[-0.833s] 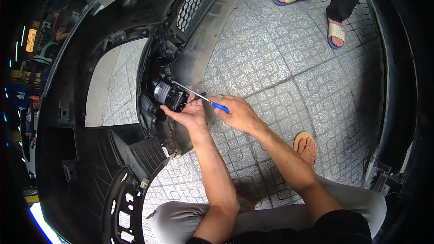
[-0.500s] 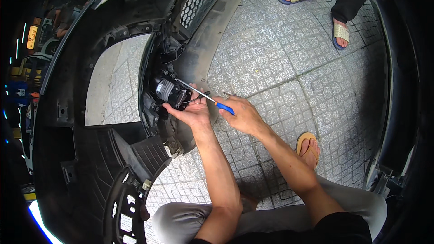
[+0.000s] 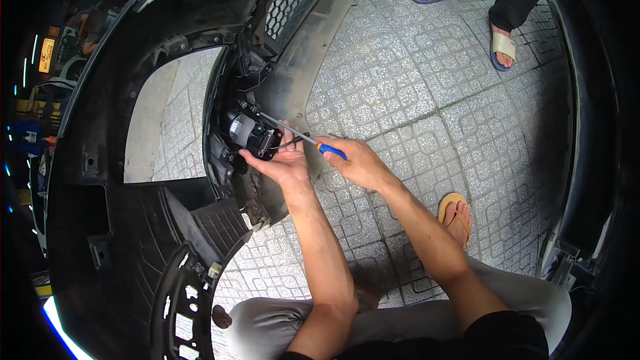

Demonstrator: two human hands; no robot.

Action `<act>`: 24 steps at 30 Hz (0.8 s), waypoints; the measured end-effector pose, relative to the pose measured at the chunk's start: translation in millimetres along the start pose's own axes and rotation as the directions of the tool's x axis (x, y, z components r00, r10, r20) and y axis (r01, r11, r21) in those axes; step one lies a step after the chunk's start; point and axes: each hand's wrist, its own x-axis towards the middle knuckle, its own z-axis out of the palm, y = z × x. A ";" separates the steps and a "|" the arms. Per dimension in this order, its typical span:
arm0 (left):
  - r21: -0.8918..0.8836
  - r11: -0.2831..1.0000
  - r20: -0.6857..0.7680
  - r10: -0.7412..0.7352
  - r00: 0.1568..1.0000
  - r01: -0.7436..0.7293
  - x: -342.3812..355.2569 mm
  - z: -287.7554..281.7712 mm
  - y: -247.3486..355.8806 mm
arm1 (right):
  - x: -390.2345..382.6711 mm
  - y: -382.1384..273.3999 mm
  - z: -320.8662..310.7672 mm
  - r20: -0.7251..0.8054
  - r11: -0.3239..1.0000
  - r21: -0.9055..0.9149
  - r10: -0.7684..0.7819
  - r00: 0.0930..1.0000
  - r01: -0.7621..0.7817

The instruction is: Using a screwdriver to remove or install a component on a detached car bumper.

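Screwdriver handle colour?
The screwdriver handle is blue, with orange at its forward end; best seen in the head view.

Bright, even light lifts the tiled paving (image 3: 387,80) to pale grey, while the black panel (image 3: 73,227) lies in murky shadow; white glare (image 3: 59,327) burns at lower left, edges bow into a dark rim, one knee (image 3: 257,333) blurs whitish, and the hands (image 3: 357,162) look fairly sharp

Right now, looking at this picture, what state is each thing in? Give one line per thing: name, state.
Left hand: open, palm up, against the finned unit
Right hand: closed around the screwdriver
Screwdriver: slanted, tip at the unit's edge; whether seated, unclear
Finned unit: against the black panel
Flip-flop: worn
Pale-strapped sandals: worn by another person
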 end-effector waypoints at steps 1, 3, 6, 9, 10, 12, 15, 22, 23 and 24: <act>0.002 1.000 -0.001 0.004 1.000 -0.004 0.6 -0.8 2.2 | 0.5 -3.7 -0.3 0.003 0.998 -0.056 -0.023 1.000 0.023; -0.003 1.000 -0.004 0.014 1.000 -0.014 1.3 -1.3 3.8 | -0.3 -8.7 0.6 0.005 0.993 -0.112 -0.046 0.999 0.046; 0.019 1.000 -0.004 0.020 1.000 -0.020 0.4 -1.0 3.4 | -5.4 -20.2 8.3 -0.050 0.918 -0.384 -0.132 0.990 0.103; 0.008 1.000 0.001 0.030 1.000 -0.030 -3.0 -2.4 12.9 | -9.7 -37.0 17.0 -0.043 0.775 -0.631 -0.087 0.995 0.040; 0.007 1.000 0.002 0.021 1.000 -0.021 -9.9 8.2 8.3 | -11.2 -32.8 16.6 -0.067 0.760 -0.648 -0.114 0.991 0.043; 0.080 0.991 -0.117 0.112 0.987 -0.103 -22.3 25.6 4.3 | -11.5 -28.0 16.4 -0.085 0.746 -0.664 -0.145 0.986 0.053; 0.225 0.962 -0.070 0.171 0.983 -0.152 -10.9 16.2 7.7 | -9.1 -20.2 18.5 -0.071 0.784 -0.619 -0.114 0.991 0.046; 0.215 0.955 -0.024 0.213 0.977 -0.203 -10.6 11.7 5.4 | 13.3 -18.5 -5.2 0.190 0.922 0.287 0.211 0.959 -0.260; 0.213 0.954 -0.028 0.220 0.975 -0.209 -10.1 12.0 7.1 | 14.1 -19.1 -7.5 0.354 0.726 0.499 0.329 0.876 -0.474; 0.207 0.956 -0.021 0.215 0.976 -0.206 -10.0 13.4 5.8 | 13.7 -19.0 -7.5 0.364 0.662 0.568 0.332 0.870 -0.490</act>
